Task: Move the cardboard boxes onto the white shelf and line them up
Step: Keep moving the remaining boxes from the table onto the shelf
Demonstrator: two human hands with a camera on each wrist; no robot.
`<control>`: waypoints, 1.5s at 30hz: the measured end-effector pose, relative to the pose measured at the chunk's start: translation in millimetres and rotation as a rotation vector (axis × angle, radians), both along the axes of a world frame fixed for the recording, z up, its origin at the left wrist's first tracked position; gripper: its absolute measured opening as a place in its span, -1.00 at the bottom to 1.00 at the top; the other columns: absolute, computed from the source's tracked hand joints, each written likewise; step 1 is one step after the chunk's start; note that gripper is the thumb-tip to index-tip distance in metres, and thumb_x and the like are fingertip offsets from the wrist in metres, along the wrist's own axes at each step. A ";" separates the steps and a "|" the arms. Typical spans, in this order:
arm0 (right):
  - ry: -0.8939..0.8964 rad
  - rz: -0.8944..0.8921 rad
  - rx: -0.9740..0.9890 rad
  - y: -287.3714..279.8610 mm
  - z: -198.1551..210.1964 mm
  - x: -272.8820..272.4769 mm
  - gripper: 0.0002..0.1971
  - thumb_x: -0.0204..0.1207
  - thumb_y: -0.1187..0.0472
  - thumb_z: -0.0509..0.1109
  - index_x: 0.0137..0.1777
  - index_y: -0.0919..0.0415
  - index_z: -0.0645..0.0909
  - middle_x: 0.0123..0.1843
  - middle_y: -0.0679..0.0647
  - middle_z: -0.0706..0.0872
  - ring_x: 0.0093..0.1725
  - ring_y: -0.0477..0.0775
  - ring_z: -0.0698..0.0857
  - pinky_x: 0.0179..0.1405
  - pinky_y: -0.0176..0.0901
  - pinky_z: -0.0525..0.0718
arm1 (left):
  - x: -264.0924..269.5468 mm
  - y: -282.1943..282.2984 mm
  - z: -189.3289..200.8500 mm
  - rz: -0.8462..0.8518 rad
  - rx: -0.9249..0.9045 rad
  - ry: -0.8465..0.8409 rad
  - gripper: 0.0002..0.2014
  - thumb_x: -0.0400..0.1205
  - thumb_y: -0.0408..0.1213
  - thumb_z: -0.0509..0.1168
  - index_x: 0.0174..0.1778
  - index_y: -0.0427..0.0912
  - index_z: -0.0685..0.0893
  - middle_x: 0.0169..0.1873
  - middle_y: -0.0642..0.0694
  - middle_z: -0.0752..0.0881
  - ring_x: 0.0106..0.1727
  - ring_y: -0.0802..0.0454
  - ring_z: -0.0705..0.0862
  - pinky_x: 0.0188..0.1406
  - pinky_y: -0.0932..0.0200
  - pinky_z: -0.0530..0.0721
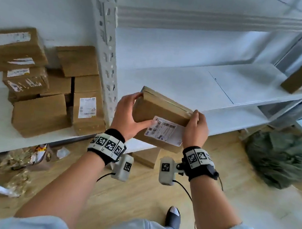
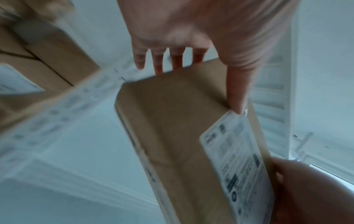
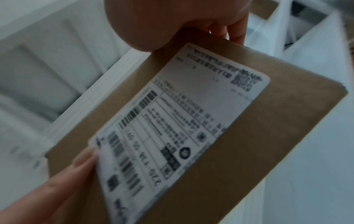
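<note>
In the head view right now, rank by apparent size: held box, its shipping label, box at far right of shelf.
1. held box, largest, though nearest the camera
2. box at far right of shelf, farther away, partly cut off
3. shipping label, smallest

Shipping label (image 3: 178, 121) print blurred; right hand (image 1: 196, 128) fingertips hidden behind box (image 1: 160, 113).

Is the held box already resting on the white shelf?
No, both hands, left hand and right hand, hold the box in front of the shelf.

Shipping label (image 3: 178, 121) print too blurred to read.
</note>
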State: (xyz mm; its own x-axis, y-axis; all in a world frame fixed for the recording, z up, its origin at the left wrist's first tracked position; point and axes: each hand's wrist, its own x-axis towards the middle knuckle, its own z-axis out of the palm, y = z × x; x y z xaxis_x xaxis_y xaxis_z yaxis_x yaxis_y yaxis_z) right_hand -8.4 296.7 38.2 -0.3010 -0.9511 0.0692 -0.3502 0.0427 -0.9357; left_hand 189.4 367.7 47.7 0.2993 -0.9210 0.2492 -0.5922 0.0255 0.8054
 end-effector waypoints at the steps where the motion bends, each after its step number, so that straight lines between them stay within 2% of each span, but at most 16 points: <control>1: -0.037 -0.035 0.038 -14.2 -2.6 -18.9 -0.60 0.77 -0.03 0.10 0.23 0.18 0.68 0.05 0.12 0.73 0.17 0.20 0.64 0.06 -0.12 0.45 | -16.0 -19.1 3.5 -0.074 -0.006 0.035 -0.04 0.27 0.27 0.55 0.58 0.09 0.38 0.43 -0.07 0.44 0.46 0.10 0.41 0.50 0.18 0.38; 3: -0.081 -0.092 0.108 -41.7 -7.3 -57.8 -0.56 0.77 -0.06 0.07 0.17 0.21 0.71 0.08 0.16 0.73 0.19 0.23 0.63 0.14 -0.07 0.47 | -49.3 -58.5 10.2 -0.207 0.025 0.065 -0.04 0.29 0.32 0.49 0.62 0.31 0.27 0.54 -0.04 0.34 0.51 0.13 0.38 0.47 0.29 0.38; 8: -0.113 -0.212 0.192 -106.3 -11.3 -157.8 -0.54 0.77 -0.07 0.07 0.06 0.18 0.74 0.00 0.13 0.72 0.07 0.20 0.65 0.07 -0.10 0.50 | -127.4 -157.0 28.3 -0.400 0.136 0.018 -0.12 0.34 0.39 0.43 0.58 0.55 0.21 0.54 -0.04 0.42 0.50 -0.04 0.50 0.45 -0.15 0.56; 12: -0.093 -0.203 0.156 -162.0 -9.9 -228.7 -0.61 0.74 -0.02 0.15 0.06 0.19 0.74 0.04 0.14 0.76 0.14 0.21 0.68 0.07 -0.10 0.52 | -202.1 -232.4 38.9 -0.498 0.114 -0.037 -0.11 0.34 0.36 0.45 0.62 0.45 0.26 0.30 -0.02 0.60 0.29 -0.03 0.63 0.33 -0.14 0.63; 13: -0.069 -0.174 0.116 -176.0 -9.3 -243.7 -0.65 0.73 -0.02 0.19 0.12 0.18 0.73 0.10 0.12 0.76 0.18 0.18 0.67 0.14 -0.07 0.56 | -222.1 -249.9 39.6 -0.482 0.105 -0.100 -0.10 0.33 0.38 0.43 0.62 0.45 0.25 0.31 -0.01 0.60 0.30 -0.04 0.62 0.36 -0.14 0.60; 15: 0.013 -0.089 0.002 -199.9 -3.8 -269.2 -0.66 0.68 -0.07 0.28 0.24 0.13 0.70 0.23 0.06 0.71 0.26 0.07 0.63 0.29 -0.01 0.57 | -260.1 -279.7 40.4 -0.417 0.111 -0.289 -0.10 0.34 0.38 0.44 0.62 0.47 0.24 0.48 -0.04 0.50 0.43 -0.13 0.50 0.51 -0.14 0.44; 17: 0.041 0.009 -0.068 -222.0 4.2 -291.1 -0.62 0.64 -0.14 0.33 0.32 0.05 0.64 0.32 -0.01 0.65 0.31 -0.03 0.57 0.32 -0.06 0.53 | -290.9 -305.9 38.0 -0.354 0.092 -0.471 -0.12 0.36 0.33 0.49 0.61 0.44 0.28 0.60 -0.07 0.39 0.52 -0.19 0.40 0.54 -0.12 0.32; 21: -0.138 0.139 0.017 -268.5 12.4 -322.2 -0.49 0.45 -0.32 0.40 0.32 -0.10 0.58 0.38 -0.03 0.63 0.34 -0.04 0.59 0.33 -0.07 0.54 | -337.1 -353.9 33.1 -0.359 0.053 -0.584 -0.10 0.30 0.29 0.54 0.59 0.41 0.34 0.62 -0.04 0.37 0.52 -0.17 0.38 0.49 -0.12 0.28; 24: -0.262 0.178 0.045 -304.2 12.9 -337.8 -0.39 0.39 -0.30 0.41 0.31 0.10 0.64 0.20 0.01 0.77 0.14 -0.08 0.75 0.04 -0.26 0.68 | -361.5 -390.8 28.2 -0.364 0.035 -0.601 -0.10 0.27 0.25 0.56 0.56 0.39 0.38 0.60 -0.01 0.39 0.50 -0.15 0.39 0.45 -0.10 0.28; 27: -0.245 0.156 0.013 -340.7 8.1 -355.4 -0.70 0.63 0.00 0.39 0.17 0.21 0.68 -0.05 -0.04 0.79 -0.15 -0.27 0.74 -0.20 -0.42 0.60 | -381.8 -434.1 20.8 -0.373 0.025 -0.617 -0.13 0.22 0.22 0.57 0.51 0.37 0.45 0.58 0.02 0.43 0.47 -0.13 0.42 0.42 -0.09 0.29; 29: -0.239 0.127 0.016 -368.2 -0.3 -367.5 -0.83 0.67 0.05 0.35 0.06 0.12 0.70 -0.13 -0.08 0.77 -0.15 -0.21 0.73 -0.14 -0.25 0.68 | -395.8 -466.9 14.7 -0.399 0.014 -0.632 -0.15 0.19 0.22 0.54 0.48 0.35 0.50 0.57 0.02 0.46 0.43 -0.13 0.45 0.38 -0.09 0.32; 31: -0.237 0.083 0.035 -398.7 -6.8 -379.1 -0.80 0.58 -0.10 0.36 -0.02 -0.02 0.73 -0.12 -0.07 0.78 -0.02 0.02 0.75 0.06 0.11 0.76 | -410.2 -502.2 9.4 -0.431 0.016 -0.634 -0.16 0.16 0.25 0.48 0.45 0.34 0.54 0.56 0.01 0.47 0.41 -0.14 0.46 0.35 -0.08 0.33; 33: -0.233 0.048 0.047 -429.3 -9.8 -391.2 -0.79 0.53 -0.14 0.34 -0.05 -0.09 0.74 -0.12 -0.09 0.79 0.01 0.06 0.74 0.16 0.31 0.72 | -424.4 -537.6 7.1 -0.454 0.027 -0.636 -0.18 0.14 0.26 0.40 0.43 0.33 0.56 0.57 0.00 0.47 0.40 -0.14 0.46 0.34 -0.07 0.33; 38: -0.195 -0.043 0.034 -499.4 -8.5 -424.7 -0.77 0.46 -0.26 0.31 -0.10 -0.25 0.74 -0.15 -0.17 0.80 0.01 0.04 0.77 0.12 0.37 0.71 | -462.7 -618.6 7.8 -0.476 0.057 -0.591 -0.18 0.13 0.29 0.34 0.41 0.31 0.58 0.56 0.01 0.47 0.43 -0.13 0.45 0.38 -0.07 0.31; 42: -0.180 -0.078 0.045 -549.3 -12.5 -455.3 -0.73 0.52 -0.26 0.26 -0.11 -0.17 0.71 -0.17 -0.17 0.78 0.04 0.15 0.76 0.13 0.39 0.70 | -498.6 -675.8 7.1 -0.490 0.050 -0.626 -0.21 0.17 0.26 0.42 0.41 0.31 0.57 0.56 -0.02 0.48 0.40 -0.17 0.47 0.35 -0.07 0.33; 45: -0.176 -0.106 0.033 -588.8 -18.3 -480.3 -0.76 0.54 -0.24 0.24 -0.15 -0.22 0.70 -0.19 -0.20 0.77 0.04 0.15 0.76 0.14 0.38 0.70 | -527.7 -716.1 2.9 -0.483 0.055 -0.649 -0.22 0.20 0.24 0.48 0.42 0.30 0.57 0.57 -0.03 0.48 0.40 -0.18 0.47 0.34 -0.07 0.33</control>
